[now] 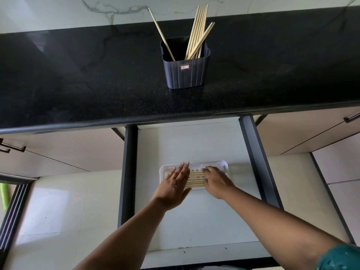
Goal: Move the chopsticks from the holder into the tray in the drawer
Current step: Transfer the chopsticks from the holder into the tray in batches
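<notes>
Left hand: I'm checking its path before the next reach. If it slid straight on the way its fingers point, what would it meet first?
The left hand lies flat over the chopsticks in the tray, fingers pointing toward the drawer's back. It would likely meet the tray's far rim first, then bare drawer floor; depth is unclear.

Open drawer floor (194,221) around the tray (218,165); bare countertop (78,84) either side of the holder (186,75)

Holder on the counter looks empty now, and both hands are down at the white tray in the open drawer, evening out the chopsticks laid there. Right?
Not quite. The head view shows the holder is not empty: several chopsticks stand in it. The rest holds: left hand and right hand are at the white tray in the open drawer.
</notes>
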The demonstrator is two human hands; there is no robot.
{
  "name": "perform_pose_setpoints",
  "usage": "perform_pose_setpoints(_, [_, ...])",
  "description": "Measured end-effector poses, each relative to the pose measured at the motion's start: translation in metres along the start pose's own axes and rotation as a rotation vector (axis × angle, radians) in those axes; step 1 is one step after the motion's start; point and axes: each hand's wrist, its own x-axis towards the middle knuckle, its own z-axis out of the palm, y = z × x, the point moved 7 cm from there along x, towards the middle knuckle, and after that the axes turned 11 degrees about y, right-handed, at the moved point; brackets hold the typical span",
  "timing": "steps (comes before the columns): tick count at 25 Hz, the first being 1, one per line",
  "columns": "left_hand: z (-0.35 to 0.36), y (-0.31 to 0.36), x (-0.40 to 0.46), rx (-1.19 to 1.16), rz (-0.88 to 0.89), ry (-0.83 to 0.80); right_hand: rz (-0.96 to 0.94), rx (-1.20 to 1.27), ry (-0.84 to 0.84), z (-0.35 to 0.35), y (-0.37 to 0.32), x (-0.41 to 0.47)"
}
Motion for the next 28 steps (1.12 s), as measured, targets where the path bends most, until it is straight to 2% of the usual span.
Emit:
perform_pose_setpoints(2, [0.009, 0.007, 0.001, 0.003, 0.025, -0.065, -0.015, -0.032, -0.078, 0.005, 0.001, 0.000])
perform_pose_setpoints(5, [0.030, -0.016, -0.002, 0.059, -0.241, -0.317, 0.011, 0.039, -0.127, 0.011, 0.001, -0.002])
perform_pose_setpoints(7, [0.040, -0.026, -0.007, 0.121, -0.293, -0.408, 0.007, 0.070, -0.116, 0.013, 0.001, -0.002])
perform_pose_setpoints(13, [0.046, -0.034, -0.009, 0.115, -0.412, -0.360, -0.012, 0.089, -0.103, 0.015, 0.005, -0.002])
perform_pose_setpoints(18, [0.042, -0.034, -0.011, 0.115, -0.376, -0.314, -0.066, 0.032, -0.060, 0.011, 0.002, -0.004])
perform_pose_setpoints(22, [0.025, -0.028, -0.007, 0.090, -0.372, -0.282, -0.035, 0.066, -0.020, 0.000, 0.000, -0.010])
perform_pose_setpoints(26, [0.017, -0.032, -0.013, 0.091, -0.427, -0.413, -0.001, 0.124, 0.063, -0.022, 0.000, -0.012])
perform_pose_setpoints(28, [0.016, -0.037, -0.010, 0.106, -0.408, -0.468, 0.033, 0.118, 0.035, -0.026, 0.006, -0.009])
